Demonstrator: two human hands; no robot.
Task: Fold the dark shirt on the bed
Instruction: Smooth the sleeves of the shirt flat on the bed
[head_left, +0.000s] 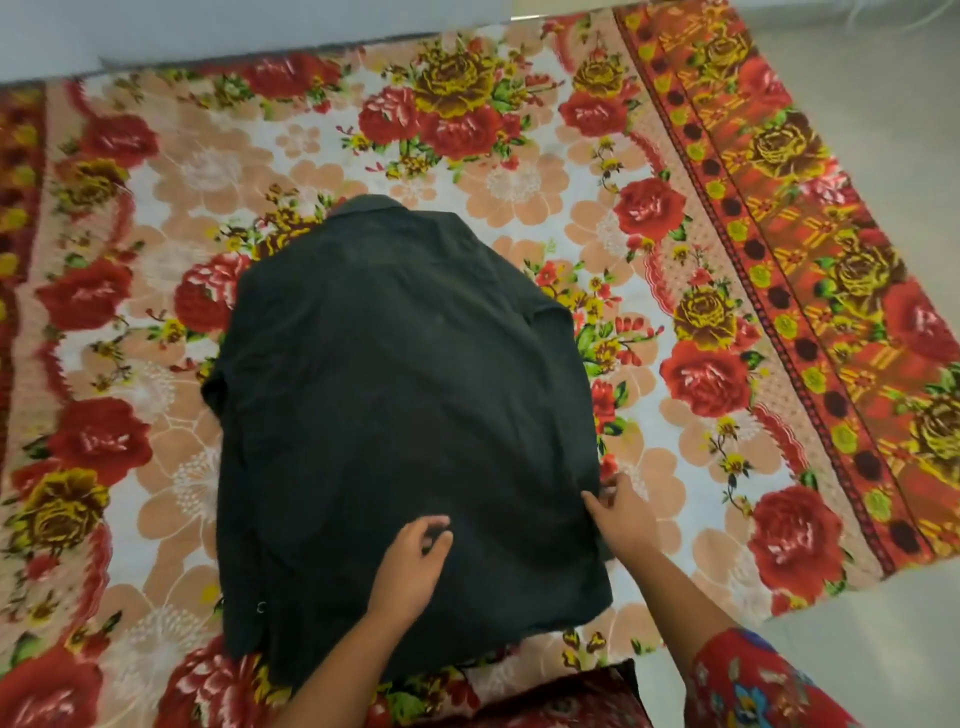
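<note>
The dark shirt (405, 405) lies back up, so its front is hidden, and only slivers of its sleeves show at its left and right edges. The floral bedsheet (519, 176) is covered beneath the shirt and cut off by the frame to the left of it and below it. Whether the left hand (413, 558), on the shirt's lower part, pinches cloth cannot be told. The right hand (621, 519) holds the shirt's right edge, its fingertips partly hidden. A small pale ring (261, 607) at the shirt's lower left hem is too small to identify.
</note>
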